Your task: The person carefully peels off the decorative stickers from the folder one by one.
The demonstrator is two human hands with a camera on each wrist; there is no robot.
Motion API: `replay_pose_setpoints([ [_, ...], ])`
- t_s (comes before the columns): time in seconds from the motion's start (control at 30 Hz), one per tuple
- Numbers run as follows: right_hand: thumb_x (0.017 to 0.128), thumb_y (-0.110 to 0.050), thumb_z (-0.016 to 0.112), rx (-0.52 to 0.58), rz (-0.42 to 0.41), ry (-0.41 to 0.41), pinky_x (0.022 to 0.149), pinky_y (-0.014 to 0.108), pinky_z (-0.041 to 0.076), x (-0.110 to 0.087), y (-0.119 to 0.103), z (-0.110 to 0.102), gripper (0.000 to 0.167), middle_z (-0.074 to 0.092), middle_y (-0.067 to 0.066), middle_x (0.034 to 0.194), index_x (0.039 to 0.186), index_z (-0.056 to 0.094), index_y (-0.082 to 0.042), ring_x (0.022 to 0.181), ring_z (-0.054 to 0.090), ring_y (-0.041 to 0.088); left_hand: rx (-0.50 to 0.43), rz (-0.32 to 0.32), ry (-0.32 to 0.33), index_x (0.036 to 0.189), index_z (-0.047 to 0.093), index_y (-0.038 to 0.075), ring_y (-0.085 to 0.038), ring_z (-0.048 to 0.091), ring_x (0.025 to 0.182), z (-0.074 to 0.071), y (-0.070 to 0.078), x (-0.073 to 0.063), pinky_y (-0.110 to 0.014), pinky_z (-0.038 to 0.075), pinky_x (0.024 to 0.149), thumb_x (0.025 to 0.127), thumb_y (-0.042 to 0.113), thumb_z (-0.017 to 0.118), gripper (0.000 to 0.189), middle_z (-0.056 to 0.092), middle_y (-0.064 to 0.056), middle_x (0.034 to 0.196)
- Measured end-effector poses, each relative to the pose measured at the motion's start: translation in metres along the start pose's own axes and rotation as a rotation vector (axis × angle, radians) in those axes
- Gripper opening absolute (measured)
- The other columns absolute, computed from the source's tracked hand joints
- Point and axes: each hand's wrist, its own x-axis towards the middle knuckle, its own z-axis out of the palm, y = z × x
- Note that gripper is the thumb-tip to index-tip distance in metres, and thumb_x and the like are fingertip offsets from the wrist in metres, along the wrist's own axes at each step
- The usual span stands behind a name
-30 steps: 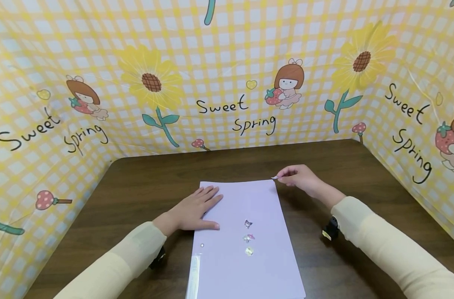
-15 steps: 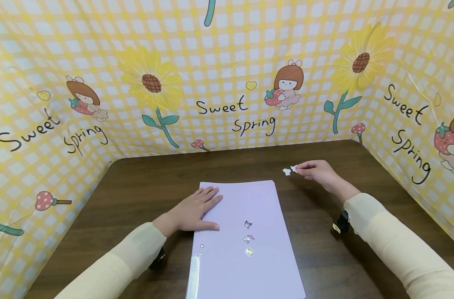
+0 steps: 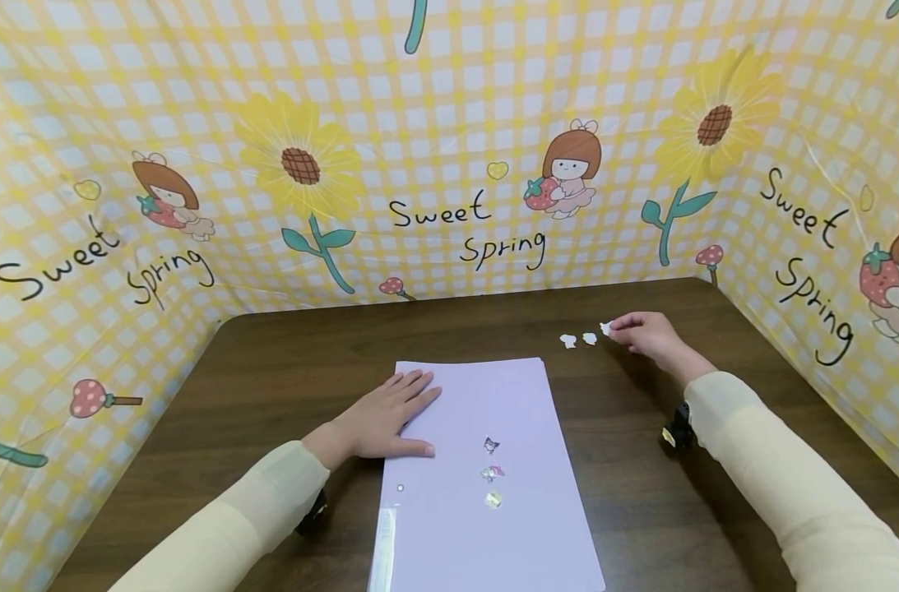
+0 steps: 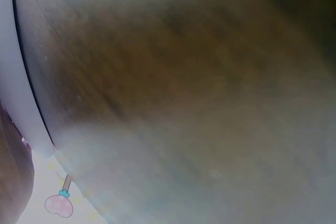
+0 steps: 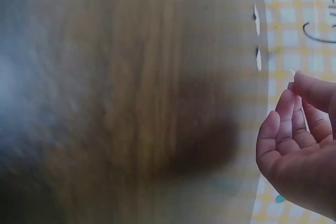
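Note:
A lilac file folder (image 3: 508, 534) lies on the wooden table, with three small cartoon stickers (image 3: 492, 473) in a column on its cover. My left hand (image 3: 382, 415) rests on the folder's upper left side, fingers spread. Beyond the folder's far right corner, my right hand (image 3: 649, 337) pinches a small white cut-out piece (image 3: 606, 328) between thumb and fingertips. Two more white pieces lie to its left, a near one (image 3: 568, 341) and a middle one (image 3: 590, 338). In the right wrist view only a sliver (image 5: 293, 72) of the pinched piece shows at the fingertips.
A yellow checked cloth (image 3: 434, 164) with printed flowers and lettering hangs behind and at both sides of the dark table (image 3: 294, 345). The folder has a small round hole (image 3: 400, 488) and a clear label pocket (image 3: 383, 543) along its left edge.
My right hand has moved from the folder's far corner to the right and away, setting two white pieces on the table. It now holds another beside them. My left hand stays still.

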Motion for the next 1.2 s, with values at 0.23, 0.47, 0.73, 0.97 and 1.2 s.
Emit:
replay_pose_setpoints([
  [0.23, 0.094, -0.011, 0.063, -0.052, -0.012, -0.008, 0.076, 0.033, 0.047, 0.005, 0.005, -0.004, 0.031, 0.06, 0.018, 0.112, 0.116, 0.058, 0.01, 0.087, 0.055, 0.018, 0.006, -0.006, -0.007, 0.155, 0.026, 0.012, -0.03, 0.01, 0.147, 0.001, 0.0, 0.0, -0.049, 0.009, 0.116, 0.084, 0.081, 0.036, 0.099, 0.016, -0.014, 0.16],
  [0.47, 0.093, -0.01, 0.064, -0.09, 0.005, -0.018, 0.073, 0.029, 0.046, 0.009, 0.007, -0.003, 0.029, 0.061, 0.013, 0.104, 0.114, 0.059, 0.01, 0.085, 0.056, 0.017, 0.004, -0.007, -0.006, 0.155, 0.026, 0.012, -0.03, 0.01, 0.147, 0.002, 0.0, -0.001, -0.049, 0.009, 0.116, 0.085, 0.08, 0.038, 0.098, 0.015, -0.014, 0.16],
  [0.73, 0.091, -0.009, 0.067, -0.164, -0.028, -0.014, 0.073, 0.03, 0.043, 0.012, 0.008, -0.001, 0.027, 0.062, 0.013, 0.098, 0.108, 0.061, 0.011, 0.086, 0.052, 0.023, 0.006, -0.004, -0.011, 0.155, 0.025, 0.012, -0.03, 0.009, 0.147, 0.0, 0.001, 0.0, -0.048, 0.008, 0.116, 0.085, 0.079, 0.038, 0.098, 0.015, -0.014, 0.16],
  [0.97, 0.09, -0.009, 0.068, -0.224, -0.027, 0.0, 0.076, 0.034, 0.041, 0.013, 0.011, -0.001, 0.023, 0.06, 0.019, 0.103, 0.104, 0.061, 0.008, 0.091, 0.051, 0.03, 0.005, 0.005, -0.005, 0.155, 0.026, 0.011, -0.03, 0.01, 0.147, -0.002, 0.001, 0.001, -0.048, 0.009, 0.116, 0.086, 0.078, 0.039, 0.098, 0.016, -0.014, 0.16],
  [1.2, 0.089, -0.009, 0.068, -0.23, -0.033, -0.008, 0.075, 0.034, 0.04, 0.014, 0.01, 0.002, 0.023, 0.059, 0.018, 0.1, 0.102, 0.06, 0.008, 0.09, 0.05, 0.03, 0.0, -0.001, -0.009, 0.155, 0.026, 0.011, -0.031, 0.01, 0.147, -0.002, 0.001, -0.001, -0.049, 0.009, 0.115, 0.085, 0.079, 0.039, 0.098, 0.016, -0.015, 0.16],
])
